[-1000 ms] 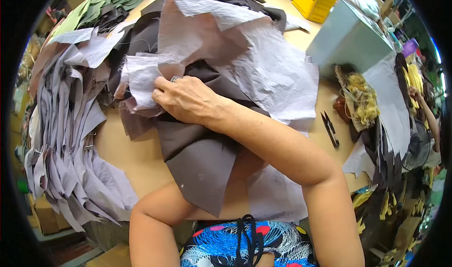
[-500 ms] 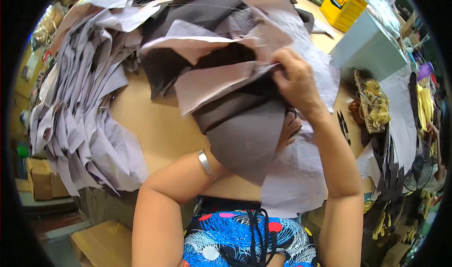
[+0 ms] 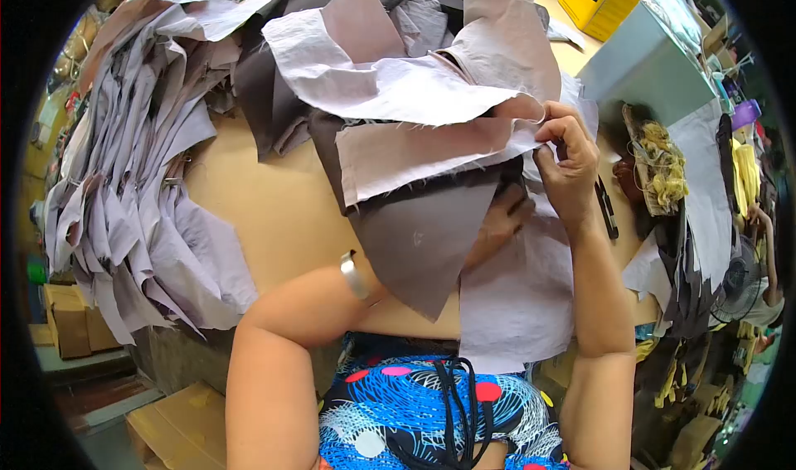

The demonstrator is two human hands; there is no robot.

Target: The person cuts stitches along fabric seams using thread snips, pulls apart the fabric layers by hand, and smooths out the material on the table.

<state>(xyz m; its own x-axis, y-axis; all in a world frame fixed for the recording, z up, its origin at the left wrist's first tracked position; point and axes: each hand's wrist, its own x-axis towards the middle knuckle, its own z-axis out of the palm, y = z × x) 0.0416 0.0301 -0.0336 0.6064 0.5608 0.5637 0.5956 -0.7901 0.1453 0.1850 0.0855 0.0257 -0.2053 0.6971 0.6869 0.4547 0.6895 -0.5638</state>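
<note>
At two o'clock the right hand (image 3: 569, 165) pinches pale cloth (image 3: 431, 157); at three, dark cloth (image 3: 421, 242) half hides the left hand (image 3: 502, 221), whose grip I can't see.

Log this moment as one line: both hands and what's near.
right hand: pinching pale cloth strip | left hand: partly hidden by dark cloth | nearby: black snips at right

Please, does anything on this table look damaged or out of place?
Only one thing stands out: the pale cloth strip in the right hand has a frayed lower edge, so it looks ragged instead of cleanly cut.
</note>
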